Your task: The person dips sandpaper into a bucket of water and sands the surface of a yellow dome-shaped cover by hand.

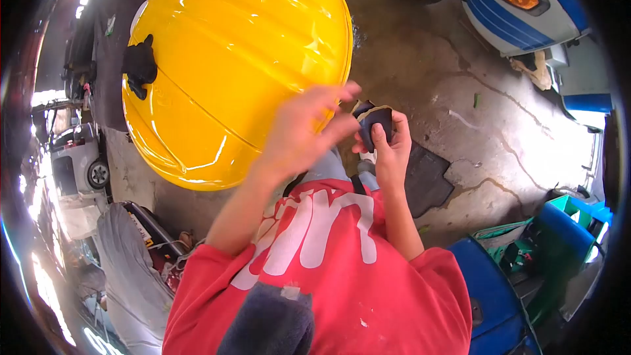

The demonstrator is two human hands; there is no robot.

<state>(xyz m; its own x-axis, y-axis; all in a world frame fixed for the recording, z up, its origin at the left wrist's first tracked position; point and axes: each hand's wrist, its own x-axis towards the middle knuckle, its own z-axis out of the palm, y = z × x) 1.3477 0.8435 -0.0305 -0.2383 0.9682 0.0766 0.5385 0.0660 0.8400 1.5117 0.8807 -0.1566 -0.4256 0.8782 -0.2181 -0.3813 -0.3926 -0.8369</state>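
A glossy yellow car panel [243,52], curved with raised ridges, fills the upper middle of the head view. Above its near right edge is my left hand [299,128], blurred by motion, fingers stretched apart and nothing visible in them. Beside that edge, my right hand [393,148] pinches a folded piece of dark sandpaper [380,119] with torn tan edges, thumb on top. The two hands are close but apart. On the panel's left end lies a crumpled black cloth [139,67].
Up right stands a blue and white vehicle [513,6] with an orange lamp. A dark flat mat [424,181] lies on the stained concrete floor [453,118]. A blue panel [483,296] and green crate [503,240] are lower right; a grey cover [131,276] drapes something lower left.
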